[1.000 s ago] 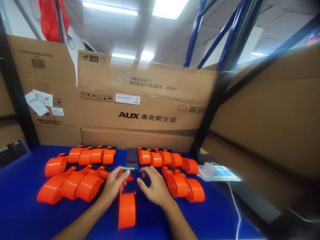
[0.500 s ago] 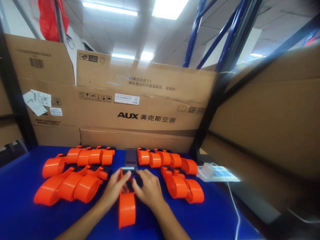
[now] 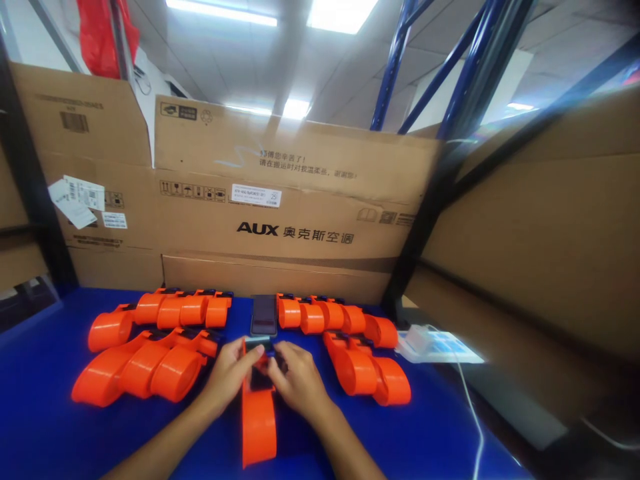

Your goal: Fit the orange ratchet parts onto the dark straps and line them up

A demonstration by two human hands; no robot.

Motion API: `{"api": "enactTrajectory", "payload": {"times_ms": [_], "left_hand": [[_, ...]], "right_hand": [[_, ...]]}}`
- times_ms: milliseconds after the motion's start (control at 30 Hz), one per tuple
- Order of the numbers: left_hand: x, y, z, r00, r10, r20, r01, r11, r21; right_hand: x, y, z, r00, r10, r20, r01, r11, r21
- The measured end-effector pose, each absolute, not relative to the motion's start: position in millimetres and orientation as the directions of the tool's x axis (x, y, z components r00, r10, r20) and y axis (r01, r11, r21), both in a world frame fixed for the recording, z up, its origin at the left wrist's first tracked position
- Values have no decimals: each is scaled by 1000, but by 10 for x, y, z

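Between my hands is an orange tape dispenser (image 3: 259, 427), its wide round hub toward me and its grey and black end pointing away. My left hand (image 3: 233, 373) is closed on its left side, the thumb lying over the frame near the grey strip. From the right, my right hand (image 3: 297, 373) has its fingers and thumb bent in a pinch at the dark part of the same dispenser. The fingers cover some of that end, so small details there are hidden. Just beyond it a dark phone (image 3: 264, 315) lies flat on the blue tabletop (image 3: 200, 447).
Several more orange dispensers (image 3: 175, 373) lie in two rows on the left, and further orange dispensers (image 3: 355, 370) on the right. A white plug (image 3: 420, 339) with a cable rests at the right edge. A large cardboard sheet (image 3: 210, 227) stands behind, beside a dark post (image 3: 415, 247).
The dispenser has shifted slightly toward me and to the right in view. My right fingers have moved a little in at its dark end.
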State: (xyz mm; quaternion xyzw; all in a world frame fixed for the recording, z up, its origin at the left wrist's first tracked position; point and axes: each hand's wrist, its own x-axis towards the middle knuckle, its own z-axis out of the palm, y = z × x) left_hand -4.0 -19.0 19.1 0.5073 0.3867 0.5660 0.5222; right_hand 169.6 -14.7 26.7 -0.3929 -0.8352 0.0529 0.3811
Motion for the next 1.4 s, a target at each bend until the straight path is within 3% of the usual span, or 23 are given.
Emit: {"api": "enactTrajectory", "payload": {"times_ms": [200,400,767,1400], "left_hand": [[-42,-151,138,63,995,82,-307,-59,950],[-21,-187,208,81,996,47,-485,-2,875],[-15,-183,175,75,997,21,-395,10,919],[-2,-163,153,118,993,19,-395,29,918]], "right_hand": [[1732,-155,303,-391,676,624,553,715,-428],[1750,-133,268,-457,629,629,577,747,-329],[1762,-143,246,-485,619,618,640,732,-231],[1666,-180,232,-468,682,561,673,687,-274]]}}
